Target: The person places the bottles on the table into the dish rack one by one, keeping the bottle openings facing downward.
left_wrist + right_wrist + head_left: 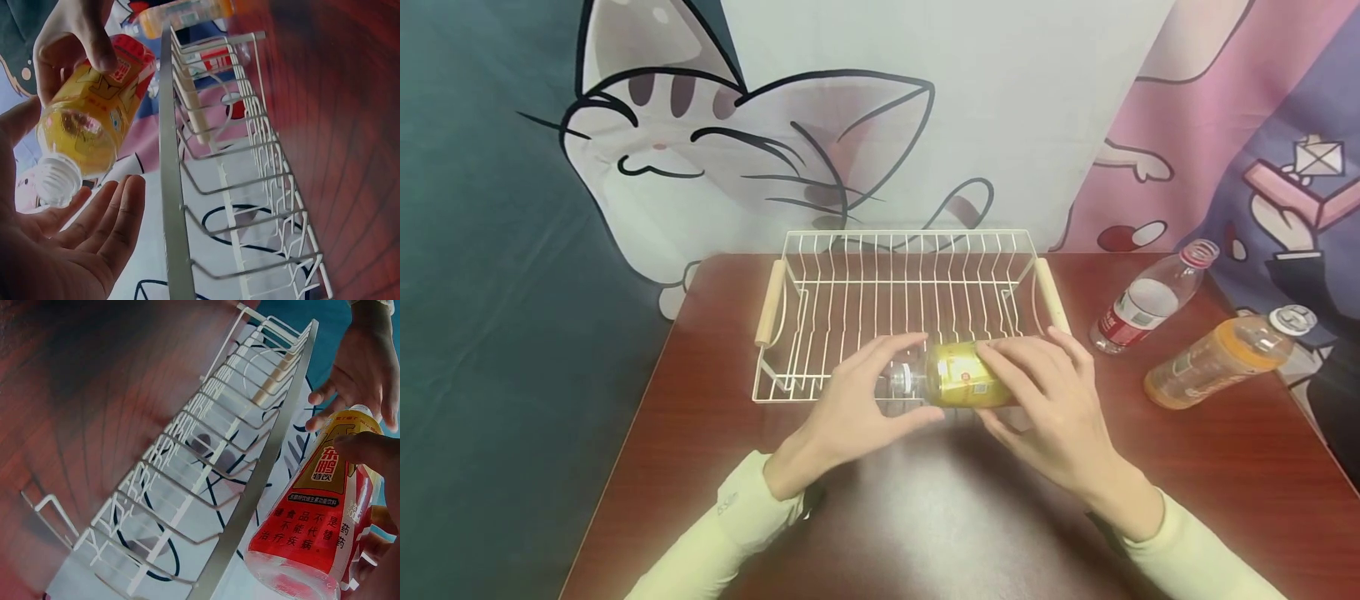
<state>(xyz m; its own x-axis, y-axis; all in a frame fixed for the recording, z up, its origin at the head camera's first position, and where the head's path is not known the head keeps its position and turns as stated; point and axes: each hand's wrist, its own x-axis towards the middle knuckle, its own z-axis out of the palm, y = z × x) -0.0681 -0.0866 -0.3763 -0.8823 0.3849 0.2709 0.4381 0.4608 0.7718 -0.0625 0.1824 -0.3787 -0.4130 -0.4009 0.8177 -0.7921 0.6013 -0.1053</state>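
Observation:
A plastic drink bottle (958,377) with a yellow and red label lies nearly sideways in the air over the front edge of a white wire dish rack (891,282). My right hand (1060,412) grips it round the labelled body, thumb and fingers on either side, as the right wrist view also shows. Its neck, with a pale threaded mouth (57,181), points toward my left hand (850,410). That hand has its thumb and fingers spread around the neck, with a gap to the bottle in the left wrist view.
The rack has wooden handles (770,304) at both ends. To its right stand a clear bottle with a red label (1138,308) and an orange-tinted bottle with a white cap (1217,358). Behind the reddish-brown table (700,467) hangs a cartoon cat curtain (1000,100).

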